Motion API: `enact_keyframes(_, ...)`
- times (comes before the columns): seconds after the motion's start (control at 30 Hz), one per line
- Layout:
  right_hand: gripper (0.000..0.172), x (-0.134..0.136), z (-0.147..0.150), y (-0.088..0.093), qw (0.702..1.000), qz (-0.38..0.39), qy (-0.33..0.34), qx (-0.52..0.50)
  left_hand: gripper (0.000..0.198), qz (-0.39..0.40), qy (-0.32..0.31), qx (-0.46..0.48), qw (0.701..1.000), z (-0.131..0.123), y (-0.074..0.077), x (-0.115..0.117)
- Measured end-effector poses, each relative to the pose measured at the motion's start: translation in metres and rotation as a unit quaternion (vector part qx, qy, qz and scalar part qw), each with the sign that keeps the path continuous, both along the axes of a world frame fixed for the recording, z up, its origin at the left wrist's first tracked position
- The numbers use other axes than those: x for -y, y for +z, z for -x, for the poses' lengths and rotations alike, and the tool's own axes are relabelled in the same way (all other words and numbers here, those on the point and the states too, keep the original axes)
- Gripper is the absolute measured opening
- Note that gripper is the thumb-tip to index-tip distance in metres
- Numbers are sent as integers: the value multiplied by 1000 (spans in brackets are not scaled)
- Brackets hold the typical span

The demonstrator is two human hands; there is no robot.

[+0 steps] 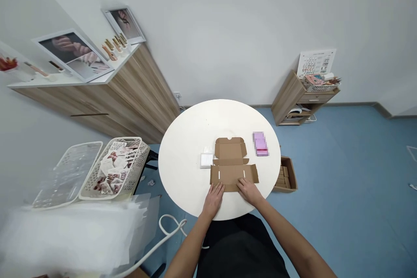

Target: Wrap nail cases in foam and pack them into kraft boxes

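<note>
An unfolded brown cardboard box (pixel 231 174) lies nearly flat on the white oval table (pixel 182 139). Its lid panel with a small notch points away from me, and two short white strips show on the nearer panel. My left hand (pixel 214 200) rests on the near left edge of the cardboard, fingers stretched out. On the near right part, my right hand (pixel 249 191) lies with its fingers apart on the panel. Left of the box is a small white pack (pixel 206 160). A purple packet (pixel 260 143), blurred by pixels, sits to the right.
An open carton (pixel 295 180) with small brown boxes stands on the floor at the right. To the left, a white basket (pixel 85 193) holds several small packets. White sheets (pixel 74 234) fill the lower left. Cabinets (pixel 143 91) and a small shelf unit (pixel 286 95) line the wall.
</note>
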State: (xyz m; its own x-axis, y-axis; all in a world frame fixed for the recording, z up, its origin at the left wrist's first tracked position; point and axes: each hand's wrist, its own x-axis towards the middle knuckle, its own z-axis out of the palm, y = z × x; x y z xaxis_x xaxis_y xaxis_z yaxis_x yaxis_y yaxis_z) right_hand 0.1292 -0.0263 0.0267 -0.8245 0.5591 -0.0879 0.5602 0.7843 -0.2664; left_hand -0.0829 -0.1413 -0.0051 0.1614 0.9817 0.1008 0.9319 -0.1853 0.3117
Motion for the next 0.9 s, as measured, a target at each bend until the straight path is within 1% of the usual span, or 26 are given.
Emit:
enact_keyframes(0.07, 19, -5, 1, 9, 999, 31, -20, 11, 43, 6, 5, 14, 1000, -2, 6, -6)
enact_keyframes(0.1, 18, -9, 3, 13, 998, 48, -30, 14, 39, 8, 10, 19, 1000, -3, 9, -11)
enact_keyframes(0.2, 20, -21, 9, 21, 993, 102, -57, 28, 27, 20, 17, 39, 999, -11, 20, -29)
enact_keyframes(0.3, 21, -32, 15, 23, 986, 139, -78, 42, 23, 42, -1, 86, 995, -23, 27, -48)
enact_keyframes(0.33, 22, -34, 17, 23, 985, 146, -84, 43, 24, 50, -1, 103, 993, -27, 27, -53)
enact_keyframes(0.4, 22, -36, 19, 21, 982, 160, -96, 37, 24, 60, 19, 128, 990, -34, 26, -60)
enact_keyframes(0.47, 22, -37, 19, 19, 977, 184, -107, 20, 22, 63, 44, 142, 987, -37, 24, -64)
enact_keyframes(0.53, 18, -42, 18, 20, 969, 212, -129, -15, 20, 61, 51, 150, 985, -38, 22, -65)
enact_keyframes(0.6, 15, -52, 17, 22, 958, 210, -182, -70, 21, 57, 44, 156, 985, -38, 20, -64)
enact_keyframes(0.63, 15, -60, 17, 23, 950, 192, -224, -100, 22, 56, 42, 158, 985, -38, 20, -64)
enact_keyframes(0.7, 16, -79, 18, 24, 924, 139, -320, -153, 23, 53, 44, 161, 985, -38, 20, -63)
enact_keyframes(0.77, 21, -100, 21, 23, 894, 105, -398, -177, 23, 50, 50, 160, 985, -40, 20, -62)
enact_keyframes(0.8, 24, -109, 23, 22, 884, 107, -421, -174, 23, 48, 53, 158, 985, -40, 20, -62)
enact_keyframes(0.83, 27, -116, 26, 20, 878, 126, -433, -160, 22, 47, 55, 157, 985, -41, 20, -62)
enact_keyframes(0.9, 30, -128, 33, 16, 871, 185, -438, -119, 22, 47, 55, 156, 985, -42, 20, -63)
